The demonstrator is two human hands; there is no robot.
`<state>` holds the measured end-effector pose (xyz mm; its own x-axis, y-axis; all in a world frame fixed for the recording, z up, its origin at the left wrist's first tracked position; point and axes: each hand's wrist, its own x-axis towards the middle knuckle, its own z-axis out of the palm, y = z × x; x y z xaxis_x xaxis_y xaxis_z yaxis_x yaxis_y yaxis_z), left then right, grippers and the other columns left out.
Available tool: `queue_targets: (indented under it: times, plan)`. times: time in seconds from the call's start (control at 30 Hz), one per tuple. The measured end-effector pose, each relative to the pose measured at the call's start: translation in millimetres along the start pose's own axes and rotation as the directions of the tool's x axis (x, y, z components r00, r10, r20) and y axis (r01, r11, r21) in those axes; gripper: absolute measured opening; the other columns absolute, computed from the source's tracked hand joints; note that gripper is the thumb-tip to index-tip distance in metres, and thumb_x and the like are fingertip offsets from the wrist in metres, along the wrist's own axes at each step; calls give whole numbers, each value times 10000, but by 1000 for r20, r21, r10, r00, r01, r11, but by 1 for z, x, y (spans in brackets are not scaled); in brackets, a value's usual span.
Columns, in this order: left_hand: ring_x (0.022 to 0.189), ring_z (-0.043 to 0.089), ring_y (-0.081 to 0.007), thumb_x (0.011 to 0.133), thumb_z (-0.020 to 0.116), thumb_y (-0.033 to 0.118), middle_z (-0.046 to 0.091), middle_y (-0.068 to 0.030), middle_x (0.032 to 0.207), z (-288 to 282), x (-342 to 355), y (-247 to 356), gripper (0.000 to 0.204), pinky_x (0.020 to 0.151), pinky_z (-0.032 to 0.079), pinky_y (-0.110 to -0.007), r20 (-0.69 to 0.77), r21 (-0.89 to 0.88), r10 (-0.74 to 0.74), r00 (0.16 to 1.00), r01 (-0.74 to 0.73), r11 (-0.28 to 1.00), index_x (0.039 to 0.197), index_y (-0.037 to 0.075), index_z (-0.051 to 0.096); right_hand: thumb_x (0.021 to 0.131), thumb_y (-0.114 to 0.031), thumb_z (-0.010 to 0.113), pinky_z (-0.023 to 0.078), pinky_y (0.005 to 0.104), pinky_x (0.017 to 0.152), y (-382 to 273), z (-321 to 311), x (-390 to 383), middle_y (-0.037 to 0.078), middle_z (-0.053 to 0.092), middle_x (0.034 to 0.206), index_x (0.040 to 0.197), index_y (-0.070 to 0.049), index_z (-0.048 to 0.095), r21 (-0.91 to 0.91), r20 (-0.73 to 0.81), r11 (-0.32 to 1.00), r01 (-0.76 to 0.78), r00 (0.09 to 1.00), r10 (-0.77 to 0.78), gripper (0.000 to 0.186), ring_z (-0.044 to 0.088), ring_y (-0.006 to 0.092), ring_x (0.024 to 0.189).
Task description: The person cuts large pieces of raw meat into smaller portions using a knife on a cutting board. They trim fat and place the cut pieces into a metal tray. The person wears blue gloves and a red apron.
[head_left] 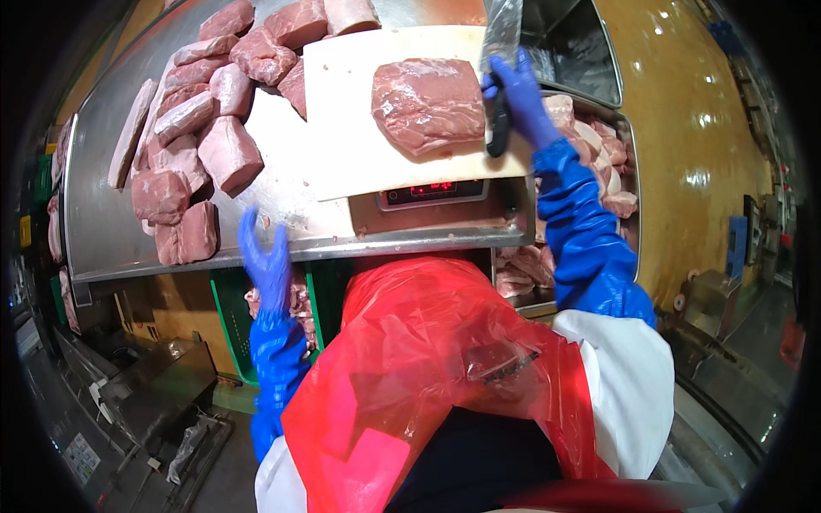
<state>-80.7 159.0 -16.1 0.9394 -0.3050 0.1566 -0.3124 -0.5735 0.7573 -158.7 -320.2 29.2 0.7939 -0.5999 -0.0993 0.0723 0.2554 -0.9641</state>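
A large slab of pink meat (428,107) lies on a white cutting board (338,162). Just right of the slab, my right hand (523,101) in a blue glove is wrapped round the black handle of a broad knife (503,34); the blade points away from me. The knife and hand are over the board's right edge. Down at the table's front edge, my left hand (268,256), also gloved in blue, has its fingers apart and nothing in them. Nearest to it is a block of meat (186,233) at the front of the pile.
Several more meat pieces (231,154) crowd the left of the steel table (94,214). Below the board's front edge sits a scale display (434,193). To the right are a steel bin (611,60) and a tray of meat pieces (616,154). A green crate (235,325) with meat stands below the table.
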Motion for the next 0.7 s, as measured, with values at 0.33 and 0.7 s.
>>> queue_targets:
  times: [0.33,0.7]
  plan:
    - [1118,637,-272,995,576,196,660,-196,1194,111,131,97,326,997,485,-352,200,-493,209,957,-86,865,1224,-28,637,1004,-138,546,484,320,566,4,77,-110,92,615,727,1448,-27,442,-497,48,863,93,996,-80,469,603,163,608]
    - [712,594,-108,874,692,24,652,-41,864,46,44,73,143,651,471,-260,-49,-365,108,993,-118,923,1015,43,704,929,-48,548,512,524,774,-41,44,-196,284,657,1096,1590,-220,275,-908,391,295,297,854,343,735,642,478,933]
